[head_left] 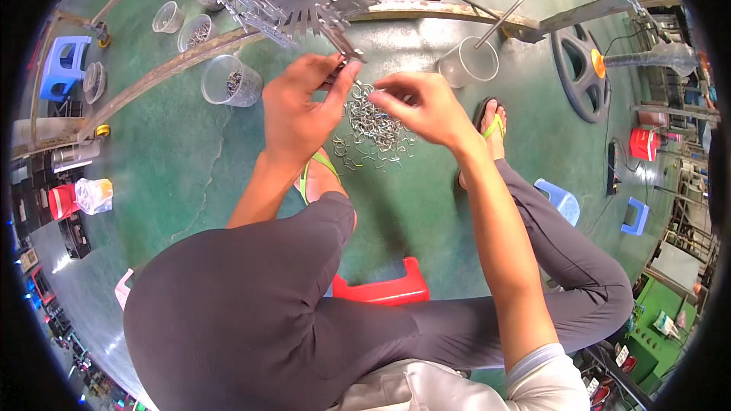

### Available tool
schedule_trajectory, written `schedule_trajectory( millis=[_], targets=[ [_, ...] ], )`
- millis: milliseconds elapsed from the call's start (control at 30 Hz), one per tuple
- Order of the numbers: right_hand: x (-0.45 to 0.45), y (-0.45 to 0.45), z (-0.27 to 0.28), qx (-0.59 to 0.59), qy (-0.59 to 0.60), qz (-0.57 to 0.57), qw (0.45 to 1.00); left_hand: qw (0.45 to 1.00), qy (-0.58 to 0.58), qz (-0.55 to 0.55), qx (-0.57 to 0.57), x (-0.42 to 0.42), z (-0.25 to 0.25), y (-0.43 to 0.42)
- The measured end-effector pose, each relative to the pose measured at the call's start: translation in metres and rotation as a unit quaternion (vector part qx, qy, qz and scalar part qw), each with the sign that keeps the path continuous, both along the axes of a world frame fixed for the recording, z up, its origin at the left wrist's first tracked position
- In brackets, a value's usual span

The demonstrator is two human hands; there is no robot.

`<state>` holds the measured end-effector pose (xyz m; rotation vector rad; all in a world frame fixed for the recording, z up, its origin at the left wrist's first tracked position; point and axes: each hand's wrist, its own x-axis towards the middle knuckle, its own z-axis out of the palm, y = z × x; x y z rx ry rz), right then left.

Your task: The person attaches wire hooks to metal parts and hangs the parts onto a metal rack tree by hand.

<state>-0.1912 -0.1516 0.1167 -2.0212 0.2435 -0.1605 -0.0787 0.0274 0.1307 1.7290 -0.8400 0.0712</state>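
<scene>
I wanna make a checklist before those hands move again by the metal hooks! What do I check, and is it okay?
1. Left-hand grip at the metal bar: ok, thumb and finger are by its lower end.
2. Right-hand grip holding a hook: cannot tell, the fingertips hide it.
3. Pile of metal hooks close by: ok, on the floor below the hands.
4. Hooks all gathered: not ok, some lie scattered around the pile.
5. Toes covered: not ok, the flip-flop leaves them bare.
6. Clear plastic bucket upright: ok.
</scene>
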Motion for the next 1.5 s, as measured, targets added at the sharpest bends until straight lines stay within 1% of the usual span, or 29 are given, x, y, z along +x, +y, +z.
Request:
schedule_trajectory(
  millis=[33,67,100,133,167,200,267,300,367,433,500,533,567,633,700,733,833,867,1000,1200,1400,1500],
  targets=[
    [-0.007,-0.014,-0.022,0.029,0.071,-0.065,0.995,1.0,0.01,0.004,-0.006,0.003,-0.001,0.0],
    [-0.018,-0.028,-0.054,-0.059,0.153,-0.123,0.979,1.0,0.018,0.003,0.007,0.003,-0.001,0.002],
    [-0.038,-0.04,-0.094,-0.139,0.238,-0.138,0.951,0.999,0.026,0.003,0.019,0.002,0.001,0.005],
    [-0.053,-0.047,-0.126,-0.217,0.318,-0.153,0.91,0.999,0.033,0.002,0.031,0.001,0.003,0.006],
    [-0.064,-0.043,-0.14,-0.137,0.343,-0.199,0.908,0.998,0.057,0.001,0.023,0.001,0.002,0.007],
    [-0.069,-0.04,-0.152,-0.066,0.383,-0.227,0.893,0.997,0.082,-0.001,0.015,0.001,-0.001,0.007],
    [-0.083,-0.034,-0.192,-0.107,0.354,-0.244,0.897,0.993,0.114,-0.004,0.005,0.003,-0.003,0.007],
    [-0.081,-0.027,-0.191,-0.127,0.338,-0.251,0.898,0.993,0.121,-0.005,0.002,0.005,-0.004,0.008],
    [-0.08,-0.019,-0.185,-0.101,0.339,-0.281,0.892,0.992,0.127,-0.008,-0.003,0.009,-0.006,0.011],
    [-0.074,-0.013,-0.161,-0.083,0.338,-0.297,0.889,0.992,0.125,-0.013,-0.011,0.011,-0.012,0.013],
    [-0.066,-0.01,-0.145,-0.093,0.302,-0.319,0.894,0.974,0.215,-0.043,-0.063,0.01,-0.015,0.015],
    [-0.06,-0.008,-0.134,-0.097,0.286,-0.329,0.895,0.965,0.248,-0.048,-0.068,0.01,-0.013,0.017],
    [-0.055,-0.005,-0.123,-0.063,0.213,-0.309,0.925,0.956,0.28,-0.052,-0.073,0.01,-0.011,0.019],
    [-0.04,0.006,-0.086,0.004,0.066,-0.271,0.96,0.944,0.324,-0.049,-0.043,0.009,0.002,0.02],
    [-0.018,0.021,-0.049,0.029,-0.07,-0.202,0.977,0.94,0.334,-0.048,-0.052,0.01,0.003,0.019],
    [-0.009,0.028,-0.033,0.027,-0.127,-0.184,0.974,0.938,0.339,-0.045,-0.058,0.01,0.003,0.019],
    [0.006,0.044,-0.003,-0.008,-0.182,-0.157,0.971,0.935,0.346,-0.053,-0.061,0.011,0.005,0.022],
    [0.007,0.045,-0.004,-0.021,-0.189,-0.143,0.971,0.934,0.347,-0.057,-0.06,0.011,0.004,0.023],
    [0.009,0.049,-0.009,-0.008,-0.175,-0.126,0.976,0.931,0.352,-0.065,-0.064,0.011,0.002,0.024],
    [0.012,0.052,-0.012,-0.025,-0.185,-0.131,0.974,0.933,0.353,-0.031,-0.06,0.011,0.005,0.023],
    [0.02,0.053,-0.007,-0.083,-0.184,-0.136,0.97,0.936,0.348,-0.009,-0.061,0.011,0.002,0.021],
    [0.021,0.055,-0.006,-0.057,-0.18,-0.128,0.974,0.935,0.347,0.003,-0.067,0.009,0.005,0.019]
  ],
)
